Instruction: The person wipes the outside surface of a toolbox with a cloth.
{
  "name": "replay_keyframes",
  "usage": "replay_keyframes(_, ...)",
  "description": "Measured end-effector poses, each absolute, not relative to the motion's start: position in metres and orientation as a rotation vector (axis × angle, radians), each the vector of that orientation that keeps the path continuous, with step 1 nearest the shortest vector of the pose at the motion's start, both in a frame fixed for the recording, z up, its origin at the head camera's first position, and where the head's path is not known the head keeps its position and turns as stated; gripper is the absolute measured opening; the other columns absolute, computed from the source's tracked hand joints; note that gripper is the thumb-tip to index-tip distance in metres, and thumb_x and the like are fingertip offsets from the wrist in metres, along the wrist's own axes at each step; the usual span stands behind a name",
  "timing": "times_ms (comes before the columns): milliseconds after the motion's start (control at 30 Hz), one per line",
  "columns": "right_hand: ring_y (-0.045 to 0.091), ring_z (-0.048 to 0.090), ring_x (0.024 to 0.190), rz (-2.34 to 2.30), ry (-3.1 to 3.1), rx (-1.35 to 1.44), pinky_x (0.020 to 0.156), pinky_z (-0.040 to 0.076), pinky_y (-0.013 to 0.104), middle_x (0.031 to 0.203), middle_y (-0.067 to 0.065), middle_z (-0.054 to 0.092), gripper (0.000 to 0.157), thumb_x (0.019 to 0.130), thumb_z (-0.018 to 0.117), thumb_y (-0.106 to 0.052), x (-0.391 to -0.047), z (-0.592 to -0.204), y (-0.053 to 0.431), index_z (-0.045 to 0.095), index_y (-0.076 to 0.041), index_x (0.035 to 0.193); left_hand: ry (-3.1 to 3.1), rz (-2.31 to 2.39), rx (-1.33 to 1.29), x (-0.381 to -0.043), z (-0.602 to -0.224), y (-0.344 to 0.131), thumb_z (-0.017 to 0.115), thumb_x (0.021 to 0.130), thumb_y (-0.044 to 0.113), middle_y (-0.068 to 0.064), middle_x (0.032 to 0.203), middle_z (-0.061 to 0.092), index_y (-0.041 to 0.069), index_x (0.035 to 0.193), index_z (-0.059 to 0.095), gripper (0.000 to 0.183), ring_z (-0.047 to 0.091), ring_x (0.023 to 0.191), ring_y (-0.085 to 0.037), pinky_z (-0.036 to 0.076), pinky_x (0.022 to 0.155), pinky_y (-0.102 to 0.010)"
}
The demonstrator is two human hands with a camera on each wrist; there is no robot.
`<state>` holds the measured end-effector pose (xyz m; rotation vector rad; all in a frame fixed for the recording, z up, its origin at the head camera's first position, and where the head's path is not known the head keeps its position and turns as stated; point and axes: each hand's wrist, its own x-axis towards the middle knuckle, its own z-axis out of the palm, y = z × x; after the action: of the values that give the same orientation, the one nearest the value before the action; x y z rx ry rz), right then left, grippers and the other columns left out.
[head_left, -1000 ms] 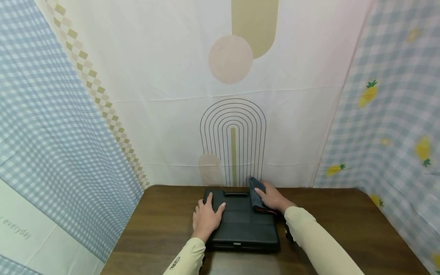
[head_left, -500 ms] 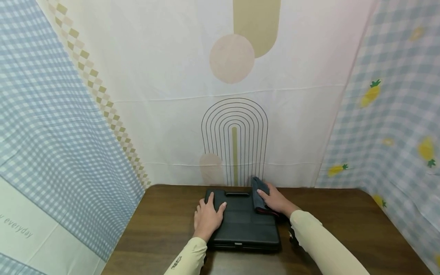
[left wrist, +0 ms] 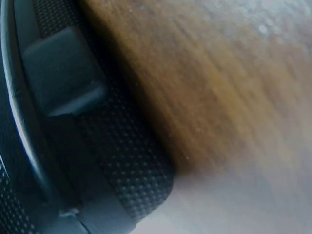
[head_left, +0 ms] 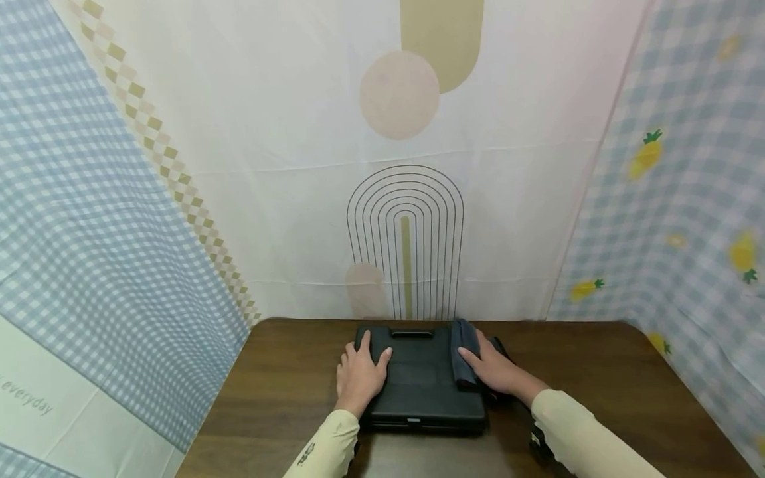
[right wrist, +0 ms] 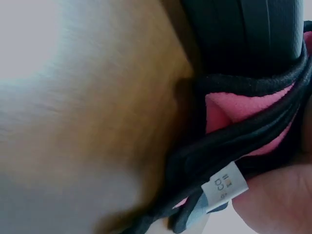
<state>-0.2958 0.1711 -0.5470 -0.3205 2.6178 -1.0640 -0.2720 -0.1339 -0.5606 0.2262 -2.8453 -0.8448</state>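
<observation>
A flat black plastic case (head_left: 412, 392) lies on the wooden table, a handle slot (head_left: 412, 333) along its far edge. My left hand (head_left: 361, 378) rests on its left side with fingers spread and thumb out. At the right edge, my right hand (head_left: 493, 367) holds a folded dark grey-blue cloth (head_left: 463, 355) against the case, thumb on top. In the right wrist view the cloth (right wrist: 248, 105) shows pink inner faces, black edging and a white tag (right wrist: 224, 184), right by the case's side (right wrist: 243, 34). Most of the right fingers are hidden.
The brown wooden table (head_left: 287, 392) extends on both sides of the case. A white printed curtain (head_left: 299, 232) hangs behind its far edge, with blue checked curtains at left (head_left: 119, 232) and right (head_left: 645, 232). A dark textured surface with a raised block (left wrist: 63, 73) fills the left wrist view's left side.
My right hand has moved the cloth rightward and slightly nearer along the case's right edge. The left hand stays in place on the case.
</observation>
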Motion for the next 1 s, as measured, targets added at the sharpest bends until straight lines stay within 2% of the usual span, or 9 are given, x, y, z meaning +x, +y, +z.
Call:
replay_keyframes(367, 0.056, 0.011, 0.163, -1.075, 2.584, -0.367, 0.127, 0.018, 0.076, 0.176, 0.034, 0.003, 0.094, 0.113, 0.037, -0.059, -0.23, -0.547, 0.173, 0.001, 0.008, 0.169, -2.861, -0.829, 0.252, -0.273, -0.56, -0.134, 0.063, 0.104, 0.057, -0.031, 0.156, 0.048, 0.02, 0.164, 0.045, 0.073, 0.055, 0.138, -0.052, 0.044, 0.113, -0.07)
replay_keyframes(500, 0.055, 0.013, 0.163, -1.07, 2.579, -0.396, 0.126, 0.02, 0.077, 0.176, 0.033, 0.004, 0.092, 0.114, 0.038, -0.058, -0.21, -0.553, 0.176, 0.002, 0.006, 0.169, -2.854, -0.838, 0.243, -0.273, -0.559, -0.133, 0.063, 0.104, 0.056, -0.032, 0.156, 0.049, 0.02, 0.164, 0.045, 0.073, 0.055, 0.138, -0.053, 0.043, 0.113, -0.07)
replay_keyframes(567, 0.058, 0.016, 0.161, -1.054, 2.586, -0.414, 0.122, 0.024, 0.079, 0.175, 0.035, 0.006, 0.094, 0.113, 0.043, -0.055, -0.201, -0.557, 0.177, 0.003, 0.009, 0.168, -2.848, -0.845, 0.234, -0.273, -0.558, -0.133, 0.063, 0.105, 0.056, -0.032, 0.155, 0.049, 0.019, 0.164, 0.045, 0.072, 0.055, 0.138, -0.053, 0.043, 0.113, -0.07)
replay_keyframes(733, 0.065, 0.029, 0.153, -0.963, 2.664, -0.451, 0.115, 0.035, 0.079, 0.168, 0.046, 0.016, 0.095, 0.111, 0.055, -0.046, -0.186, -0.569, 0.176, 0.009, 0.018, 0.164, -2.848, -0.828, 0.229, -0.272, -0.558, -0.133, 0.062, 0.105, 0.056, -0.032, 0.155, 0.049, 0.019, 0.164, 0.045, 0.072, 0.055, 0.137, -0.054, 0.044, 0.112, -0.07)
replay_keyframes(1000, 0.065, 0.033, 0.15, -0.958, 2.736, -0.393, 0.114, 0.036, 0.079, 0.165, 0.048, 0.022, 0.095, 0.109, 0.059, -0.046, -0.183, -0.576, 0.171, 0.015, 0.021, 0.162, -2.862, -0.798, 0.212, -0.273, -0.559, -0.133, 0.062, 0.105, 0.056, -0.033, 0.154, 0.049, 0.017, 0.164, 0.045, 0.073, 0.056, 0.135, -0.054, 0.046, 0.11, -0.069)
